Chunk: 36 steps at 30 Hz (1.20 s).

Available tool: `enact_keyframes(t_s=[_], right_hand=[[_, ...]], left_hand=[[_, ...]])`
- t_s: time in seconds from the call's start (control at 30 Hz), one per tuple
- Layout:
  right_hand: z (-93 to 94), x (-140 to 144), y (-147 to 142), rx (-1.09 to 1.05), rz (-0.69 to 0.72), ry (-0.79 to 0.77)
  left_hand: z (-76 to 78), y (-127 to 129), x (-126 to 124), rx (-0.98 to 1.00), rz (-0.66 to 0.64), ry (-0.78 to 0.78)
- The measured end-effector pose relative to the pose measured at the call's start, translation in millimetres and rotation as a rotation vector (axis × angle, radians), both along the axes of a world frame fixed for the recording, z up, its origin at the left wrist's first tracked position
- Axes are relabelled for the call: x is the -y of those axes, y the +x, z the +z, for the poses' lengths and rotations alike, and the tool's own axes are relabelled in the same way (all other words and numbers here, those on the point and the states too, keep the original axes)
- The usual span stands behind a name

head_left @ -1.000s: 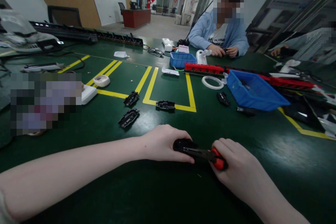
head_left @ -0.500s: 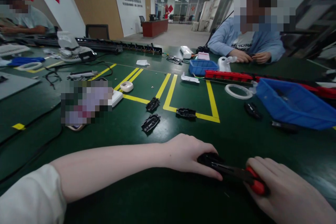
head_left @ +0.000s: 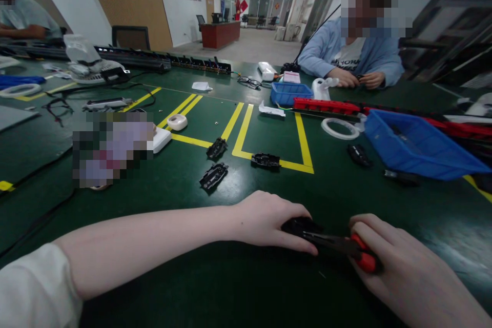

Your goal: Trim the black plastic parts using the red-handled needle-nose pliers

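My left hand (head_left: 269, 221) is closed on a black plastic part (head_left: 300, 226), thumb on the near side and fingers on the far side. Long-nosed pliers (head_left: 363, 256) with red and black handles are wrapped in my right hand (head_left: 400, 266). Their dark jaws reach left to the part and meet it; the exact contact is too dark to make out. Beyond my left hand lie three similar black parts: one near part (head_left: 213, 177), one behind it (head_left: 217, 148) and one on the yellow tape line (head_left: 265, 161).
Right of centre stands a blue bin (head_left: 418, 146), with a black piece (head_left: 359, 155) before it. A white ring (head_left: 340, 128) and a long red strip (head_left: 326, 106) lie behind. At left are a blurred-out phone (head_left: 115, 148) and a white box (head_left: 159, 139). A person (head_left: 349, 56) sits opposite.
The view has shifted slightly, so everything appears a little further left and higher. My hands, the black part and the pliers keep nearly the same arrangement.
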State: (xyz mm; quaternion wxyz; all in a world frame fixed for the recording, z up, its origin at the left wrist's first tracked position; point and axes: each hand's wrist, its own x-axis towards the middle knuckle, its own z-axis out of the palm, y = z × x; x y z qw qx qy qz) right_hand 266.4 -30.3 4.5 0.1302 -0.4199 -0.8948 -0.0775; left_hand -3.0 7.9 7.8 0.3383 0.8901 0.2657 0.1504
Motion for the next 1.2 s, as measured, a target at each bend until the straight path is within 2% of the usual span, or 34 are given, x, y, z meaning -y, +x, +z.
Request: enact_keyframes(t_s=[0.13, 0.37, 0.67, 0.87, 1.07, 1.2], right_hand=[[-1.4, 1.7, -1.5, 0.014, -0.021, -0.01], [11.7, 5.5, -9.4, 0.02, -0.036, 0.06], [10.0, 11.5, -3.8, -0.044, -0.102, -0.02], [13.4, 10.0, 1.1, -0.066, -0.003, 0.117], [22.1, 9.9, 1.3, -0.031, 0.128, 0.177], [22.3, 8.3, 0.3, -0.026, 0.156, 0.19]], left_hand=[[1.4, 0.3, 0.8, -0.013, 0.005, -0.024], [-3.0, 0.5, 2.6, 0.066, 0.059, -0.06], [-2.8, 0.9, 3.6, 0.079, 0.048, -0.092], [-3.2, 1.4, 4.0, 0.077, 0.041, -0.097], [-4.7, 0.8, 3.8, 0.073, 0.036, -0.07], [-4.6, 1.2, 4.3, 0.067, 0.035, -0.065]])
